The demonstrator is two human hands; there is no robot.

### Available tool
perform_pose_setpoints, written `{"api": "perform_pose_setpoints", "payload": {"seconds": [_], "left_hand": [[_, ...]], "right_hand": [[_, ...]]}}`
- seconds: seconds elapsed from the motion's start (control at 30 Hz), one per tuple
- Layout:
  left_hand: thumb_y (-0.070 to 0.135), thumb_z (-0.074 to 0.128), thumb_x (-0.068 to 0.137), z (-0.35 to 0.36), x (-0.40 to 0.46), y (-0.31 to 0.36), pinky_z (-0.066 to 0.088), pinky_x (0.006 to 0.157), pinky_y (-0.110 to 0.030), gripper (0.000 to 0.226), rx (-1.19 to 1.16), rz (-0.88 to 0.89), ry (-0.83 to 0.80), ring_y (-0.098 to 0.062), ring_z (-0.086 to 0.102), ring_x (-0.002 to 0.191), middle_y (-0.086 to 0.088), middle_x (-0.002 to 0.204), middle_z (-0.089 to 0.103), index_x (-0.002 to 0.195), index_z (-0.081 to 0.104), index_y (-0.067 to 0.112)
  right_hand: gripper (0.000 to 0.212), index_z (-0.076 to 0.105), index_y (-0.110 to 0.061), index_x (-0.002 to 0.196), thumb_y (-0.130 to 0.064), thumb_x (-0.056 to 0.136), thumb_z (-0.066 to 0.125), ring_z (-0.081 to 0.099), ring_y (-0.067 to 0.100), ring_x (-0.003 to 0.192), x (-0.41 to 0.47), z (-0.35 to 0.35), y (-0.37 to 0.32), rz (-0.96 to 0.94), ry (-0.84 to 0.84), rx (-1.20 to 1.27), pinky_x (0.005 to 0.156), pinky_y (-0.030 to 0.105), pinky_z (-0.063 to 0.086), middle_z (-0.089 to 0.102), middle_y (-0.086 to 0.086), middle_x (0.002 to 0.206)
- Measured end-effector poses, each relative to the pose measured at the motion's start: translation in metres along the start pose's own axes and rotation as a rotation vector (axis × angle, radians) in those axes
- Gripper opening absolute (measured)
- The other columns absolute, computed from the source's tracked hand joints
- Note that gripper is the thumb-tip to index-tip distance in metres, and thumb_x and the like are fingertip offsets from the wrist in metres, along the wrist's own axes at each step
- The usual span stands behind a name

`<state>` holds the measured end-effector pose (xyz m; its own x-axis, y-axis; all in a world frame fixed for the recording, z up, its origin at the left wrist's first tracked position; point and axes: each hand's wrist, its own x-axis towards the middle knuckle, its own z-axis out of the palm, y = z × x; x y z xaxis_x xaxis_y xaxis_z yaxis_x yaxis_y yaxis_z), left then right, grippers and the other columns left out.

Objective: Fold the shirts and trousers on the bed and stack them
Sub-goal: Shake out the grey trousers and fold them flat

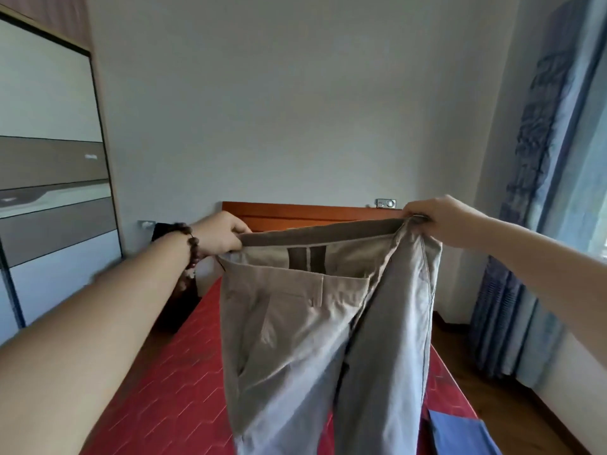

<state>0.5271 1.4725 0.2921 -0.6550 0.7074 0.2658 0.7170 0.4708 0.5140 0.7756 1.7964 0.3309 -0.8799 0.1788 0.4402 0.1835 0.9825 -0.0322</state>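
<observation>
Beige trousers (295, 330) hang in the air above the bed (164, 389), held up by the waistband. My left hand (220, 234), with a bead bracelet on the wrist, pinches the waistband's left end. My right hand (440, 218) grips its right end, a little higher. The waist gapes open toward me and both legs drop down out of view at the bottom. A blue garment (460, 435) lies on the bed at the lower right, partly hidden by the trousers.
The bed has a red patterned cover and a reddish wooden headboard (295, 215) against the far wall. A wardrobe with grey and white panels (49, 192) stands on the left. Blue curtains (525, 224) hang on the right above a wooden floor strip.
</observation>
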Motion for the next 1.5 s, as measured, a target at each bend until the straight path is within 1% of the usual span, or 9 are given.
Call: {"api": "perform_pose_setpoints", "payload": {"seconds": [0.2,0.37,0.47,0.6,0.8,1.1,1.23,1.37,1.5], "left_hand": [[-0.03,0.043,0.08,-0.022,-0.004,0.003,0.05,0.065,-0.012,0.052,-0.511,0.214,0.001,-0.003,0.068,0.079,-0.001,0.076,0.073,0.068,0.058,0.019],[-0.021,0.038,0.079,-0.014,-0.014,0.02,0.035,0.106,-0.02,0.059,0.025,0.23,-0.095,-0.014,0.051,0.127,-0.008,0.128,0.063,0.081,0.08,0.021],[0.022,0.058,0.094,-0.006,-0.024,0.029,0.037,0.09,-0.02,0.023,0.239,0.202,-0.132,-0.021,0.053,0.118,-0.016,0.117,0.061,0.082,0.075,0.014],[0.093,0.048,0.056,-0.005,-0.031,0.031,0.045,0.082,-0.03,0.079,0.41,0.285,-0.197,-0.014,0.049,0.093,0.003,0.098,0.038,0.09,0.067,0.024],[0.036,0.074,0.082,-0.008,-0.006,0.014,0.035,0.065,-0.019,0.016,0.36,0.397,0.026,-0.008,0.049,0.076,0.01,0.086,0.042,0.076,0.071,0.02],[0.027,0.072,0.085,-0.034,0.023,0.003,0.042,0.067,-0.032,0.025,0.368,0.27,0.209,-0.02,0.059,0.074,-0.002,0.078,0.063,0.074,0.072,0.005],[0.025,0.076,0.081,-0.038,0.028,0.014,0.039,0.064,-0.03,0.022,0.302,0.295,0.269,-0.021,0.06,0.073,-0.001,0.075,0.063,0.071,0.072,0.005],[0.023,0.082,0.075,-0.045,0.027,0.015,0.04,0.06,-0.027,0.025,0.207,0.306,0.353,-0.022,0.059,0.066,-0.006,0.067,0.062,0.062,0.067,0.008],[0.02,0.082,0.075,-0.048,0.024,0.011,0.04,0.061,-0.028,0.024,0.163,0.313,0.402,-0.023,0.056,0.065,-0.007,0.068,0.06,0.061,0.065,0.01]], "right_hand": [[0.033,0.069,-0.018,0.111,0.0,0.085,0.063,0.058,0.019,0.092,-0.001,0.001,0.024,0.057,0.072,0.123,0.077,0.022,0.037,0.065,-0.005,0.096],[0.045,0.065,-0.031,0.109,0.006,0.085,0.06,0.055,-0.015,0.092,-0.008,-0.007,0.024,-0.005,0.164,0.308,0.079,0.0,0.036,0.064,-0.022,0.103],[0.049,0.067,-0.031,0.115,0.008,0.087,0.06,0.056,-0.005,0.1,-0.009,-0.01,0.024,-0.05,0.15,0.3,0.089,0.002,0.036,0.064,-0.018,0.107],[0.05,0.066,-0.036,0.114,0.005,0.085,0.065,0.061,0.003,0.105,-0.011,-0.016,0.033,0.008,0.127,0.374,0.096,0.012,0.041,0.067,-0.018,0.108],[0.056,0.065,-0.047,0.104,0.004,0.081,0.071,0.062,-0.007,0.098,-0.014,-0.023,0.042,0.024,0.13,0.446,0.092,0.013,0.045,0.069,-0.026,0.101],[0.052,0.063,-0.047,0.112,-0.002,0.087,0.066,0.054,-0.018,0.104,-0.013,-0.044,0.041,-0.083,-0.266,0.265,0.089,0.001,0.037,0.063,-0.036,0.109],[0.032,0.065,-0.042,0.09,-0.013,0.081,0.076,0.058,-0.007,0.08,-0.01,-0.044,0.048,0.009,-0.321,0.13,0.075,0.012,0.042,0.063,-0.027,0.081],[0.016,0.072,-0.024,0.079,-0.009,0.082,0.075,0.059,0.007,0.07,-0.019,-0.04,0.052,0.077,-0.255,0.342,0.068,0.02,0.047,0.064,-0.014,0.067],[0.023,0.074,-0.022,0.104,-0.007,0.088,0.067,0.066,0.006,0.089,-0.03,-0.032,0.052,0.117,-0.225,0.566,0.078,0.019,0.052,0.074,-0.009,0.096]]}}
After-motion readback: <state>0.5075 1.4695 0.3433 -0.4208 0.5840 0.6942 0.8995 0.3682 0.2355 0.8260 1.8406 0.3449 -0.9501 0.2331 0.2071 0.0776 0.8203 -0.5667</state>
